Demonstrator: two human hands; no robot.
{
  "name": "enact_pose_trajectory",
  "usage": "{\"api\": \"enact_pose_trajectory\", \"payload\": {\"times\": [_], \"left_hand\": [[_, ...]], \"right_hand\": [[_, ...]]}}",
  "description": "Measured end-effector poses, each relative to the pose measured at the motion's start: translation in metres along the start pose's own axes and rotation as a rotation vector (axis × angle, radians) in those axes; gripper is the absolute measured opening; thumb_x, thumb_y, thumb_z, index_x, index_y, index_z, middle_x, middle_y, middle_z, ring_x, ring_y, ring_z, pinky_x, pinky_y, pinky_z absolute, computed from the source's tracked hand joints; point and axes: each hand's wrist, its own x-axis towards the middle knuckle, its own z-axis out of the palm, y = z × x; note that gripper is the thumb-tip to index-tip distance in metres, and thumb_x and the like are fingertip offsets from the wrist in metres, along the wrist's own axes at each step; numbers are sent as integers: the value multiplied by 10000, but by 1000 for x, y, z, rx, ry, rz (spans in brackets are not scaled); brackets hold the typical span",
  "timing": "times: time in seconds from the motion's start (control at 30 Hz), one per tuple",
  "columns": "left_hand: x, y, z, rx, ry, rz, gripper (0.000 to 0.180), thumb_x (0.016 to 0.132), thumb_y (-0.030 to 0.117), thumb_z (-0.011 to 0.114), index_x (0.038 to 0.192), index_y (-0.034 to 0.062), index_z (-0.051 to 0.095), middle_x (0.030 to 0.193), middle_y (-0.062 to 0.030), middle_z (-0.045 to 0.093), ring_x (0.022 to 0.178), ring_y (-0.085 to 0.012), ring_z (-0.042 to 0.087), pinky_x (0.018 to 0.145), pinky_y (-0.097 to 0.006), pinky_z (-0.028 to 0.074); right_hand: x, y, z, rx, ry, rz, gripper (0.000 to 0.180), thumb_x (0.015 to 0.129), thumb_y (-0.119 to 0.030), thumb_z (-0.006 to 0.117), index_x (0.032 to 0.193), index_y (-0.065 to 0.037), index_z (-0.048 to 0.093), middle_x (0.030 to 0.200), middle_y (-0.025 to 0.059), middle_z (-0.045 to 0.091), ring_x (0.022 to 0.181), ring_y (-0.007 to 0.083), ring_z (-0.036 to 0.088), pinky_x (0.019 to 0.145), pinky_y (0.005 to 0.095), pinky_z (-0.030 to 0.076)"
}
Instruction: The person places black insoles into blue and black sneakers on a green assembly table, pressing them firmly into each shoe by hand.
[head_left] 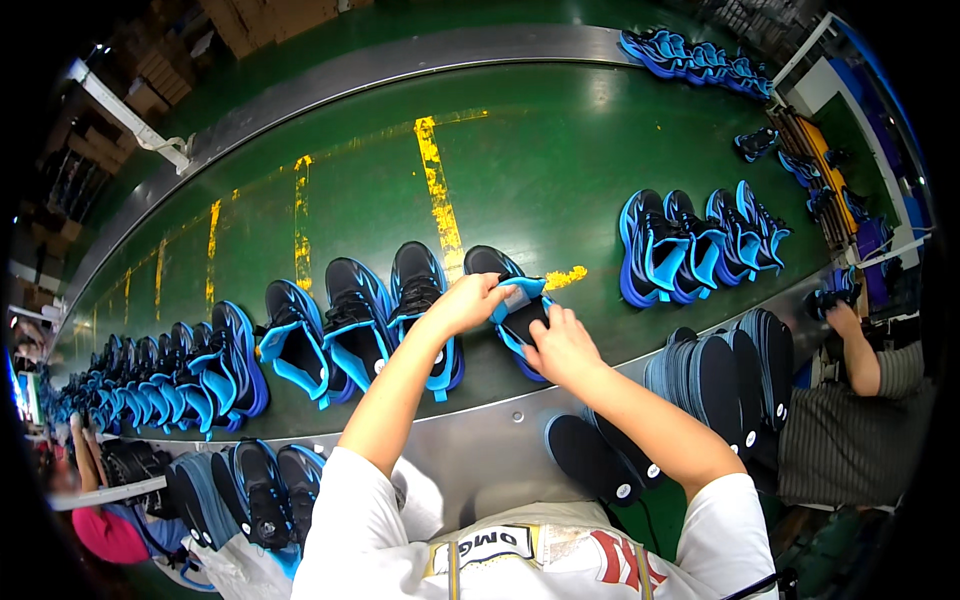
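Note:
A black and blue sneaker [497, 266] lies on the green conveyor belt [540, 160] in front of me. My left hand [468, 302] grips its blue tongue and collar and holds the opening apart. My right hand [562, 345] pushes a black insole [524, 318] into the shoe from the near side. Three more sneakers of the same kind [355, 318] stand side by side just left of it.
A row of finished sneakers [690, 245] lies to the right on the belt, and a long row [180, 380] curves off to the left. Stacked black insoles [720, 375] lean on the metal ledge [480, 450]. Another person's arm [860, 355] works at right.

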Motion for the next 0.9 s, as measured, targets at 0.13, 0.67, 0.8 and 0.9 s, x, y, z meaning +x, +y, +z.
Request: {"api": "enact_pose_trajectory", "payload": {"times": [0.13, 0.67, 0.8, 0.9], "left_hand": [[-8, 3, 13, 30, 149, -106, 419, 843, 359, 517, 676, -23, 481, 560, -162, 473, 525, -193, 451, 527, -347, 390], [-4, -1, 21, 33, 189, -159, 426, 865, 385, 456, 715, -14, 476, 655, -226, 525, 657, -380, 530, 592, -417, 412], [-6, -1, 20, 25, 179, -152, 428, 868, 361, 472, 697, -32, 459, 629, -217, 485, 592, -341, 498, 563, -386, 396], [-6, -4, 21, 25, 176, -142, 429, 867, 359, 478, 698, -34, 457, 604, -202, 464, 556, -293, 467, 546, -366, 388]], "right_hand": [[2, -6, -21, -19, -234, 54, 204, 693, -158, 577, 751, 34, 612, 877, 207, 524, 838, 337, 547, 716, 398, 483], [45, 12, 36, -304, -305, -133, 206, 737, -133, 496, 803, 4, 636, 898, 156, 580, 861, 273, 547, 714, 333, 466], [50, 8, 36, -487, -512, -195, 278, 782, -170, 458, 911, -19, 653, 1012, 160, 570, 939, 266, 523, 760, 331, 440], [57, 4, 22, -576, -733, -242, 305, 808, -180, 467, 1024, -30, 621, 1153, 149, 509, 1040, 259, 476, 829, 318, 403]]}}
